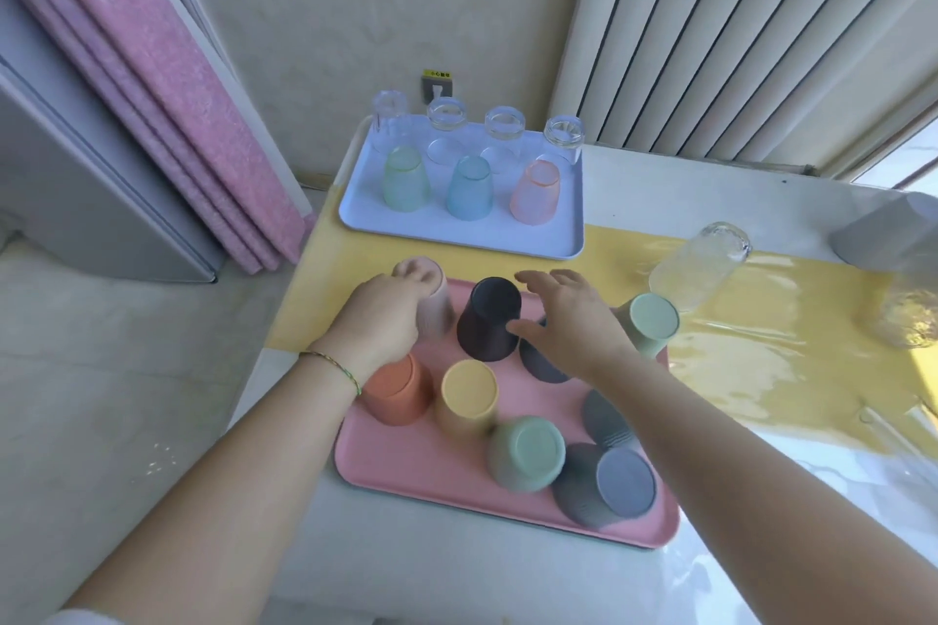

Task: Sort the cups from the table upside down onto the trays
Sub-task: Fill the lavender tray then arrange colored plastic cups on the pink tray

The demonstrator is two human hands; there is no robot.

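A pink tray [441, 477] in front of me holds several plastic cups upside down: orange [398, 393], yellow [469, 396], dark purple [491, 317], two green [528, 452] [652, 322] and grey ones [609, 485]. My left hand [386, 315] grips a pale pink cup [436, 305] at the tray's far left corner. My right hand [568, 320] hovers open beside the dark purple cup, over a grey cup. Farther back, a blue tray [457, 228] carries inverted clear glasses [446, 127] and tinted ones [469, 188]. On the table to the right are a clear glass [703, 264], tilted or lying, and another clear glass [908, 315].
The table has a yellow cloth [761, 345] under a glossy cover. A grey object [888, 234] sits at the far right. A pink curtain [152, 81] hangs left, vertical blinds [761, 25] right. The table's left edge drops to the floor [101, 396].
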